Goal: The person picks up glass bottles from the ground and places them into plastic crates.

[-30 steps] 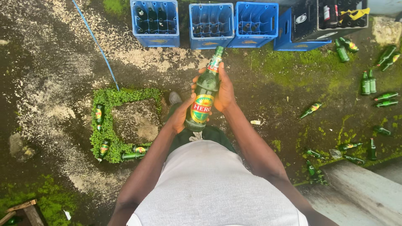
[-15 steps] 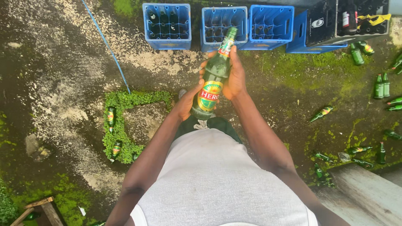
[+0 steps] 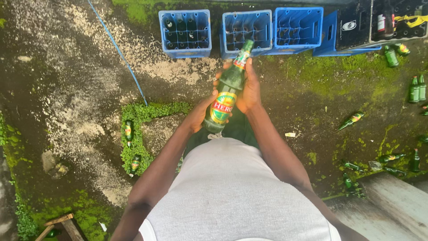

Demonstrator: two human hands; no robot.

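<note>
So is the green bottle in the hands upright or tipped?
Tipped. The green bottle leans, neck up and away toward the blue crates, its base at the left hand, right hand higher.

Glossy green glass bottle (image 3: 226, 91), its paper label shiny, sits in my hands. Moulded blue plastic crates (image 3: 185, 33) look matt beyond. Rough, damp concrete ground (image 3: 67, 89) carries mossy patches.

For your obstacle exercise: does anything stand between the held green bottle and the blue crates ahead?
Nothing visible does. The green bottle is held in the left hand and right hand; only bare, mossy ground lies before the blue crates.
</note>
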